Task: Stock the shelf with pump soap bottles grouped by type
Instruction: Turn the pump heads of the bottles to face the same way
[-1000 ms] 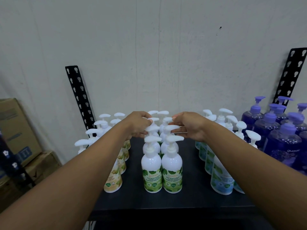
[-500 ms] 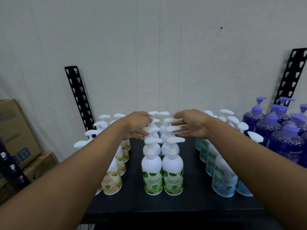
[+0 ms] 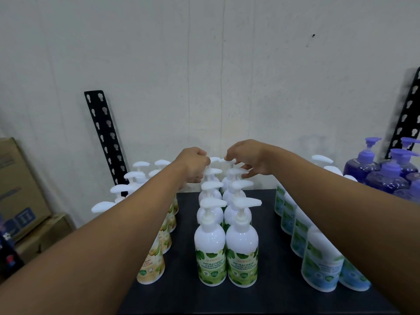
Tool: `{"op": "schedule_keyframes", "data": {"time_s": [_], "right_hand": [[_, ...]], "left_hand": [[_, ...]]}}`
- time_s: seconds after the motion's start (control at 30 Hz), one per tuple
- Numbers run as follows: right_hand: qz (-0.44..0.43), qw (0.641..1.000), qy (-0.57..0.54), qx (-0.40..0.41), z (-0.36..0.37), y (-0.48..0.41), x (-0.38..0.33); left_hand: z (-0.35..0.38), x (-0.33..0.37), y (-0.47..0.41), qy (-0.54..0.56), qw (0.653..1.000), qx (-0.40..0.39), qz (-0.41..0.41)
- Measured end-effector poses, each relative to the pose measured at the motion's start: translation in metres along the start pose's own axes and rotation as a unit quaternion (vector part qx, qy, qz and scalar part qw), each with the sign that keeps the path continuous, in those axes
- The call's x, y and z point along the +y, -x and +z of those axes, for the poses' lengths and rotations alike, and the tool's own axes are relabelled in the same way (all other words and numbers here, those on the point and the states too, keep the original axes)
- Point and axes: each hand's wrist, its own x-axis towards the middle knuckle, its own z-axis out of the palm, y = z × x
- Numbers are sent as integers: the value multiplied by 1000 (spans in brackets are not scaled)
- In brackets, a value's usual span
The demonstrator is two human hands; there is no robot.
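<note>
White pump bottles with green labels stand in two rows down the middle of the black shelf. Both arms reach to the back of these rows. My left hand has its fingers curled round the pump head of a rear bottle in the left row. My right hand pinches the pump head of the rear bottle in the right row. Cream-labelled bottles line the left side, partly hidden by my left arm. Blue-labelled bottles line the right, and purple bottles stand at the far right.
The shelf backs onto a pale wall. Black perforated uprights rise at the left and right. Cardboard boxes are stacked on the left, beside the shelf. Bare shelf strips run between the bottle groups.
Both hands have moved farther back along the green rows, from the middle pump heads to the rearmost ones. The view has come closer to the shelf.
</note>
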Motion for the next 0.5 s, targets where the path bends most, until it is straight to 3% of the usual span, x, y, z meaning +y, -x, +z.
{"op": "schedule_keyframes", "data": {"time_s": [0.2, 0.5], "right_hand": [[-11, 999, 29, -37, 2, -5, -4], [-23, 999, -10, -26, 5, -1, -3]], "left_hand": [[3, -4, -6, -15, 1000, 4, 1], [4, -6, -7, -24, 1000, 6, 12]]}}
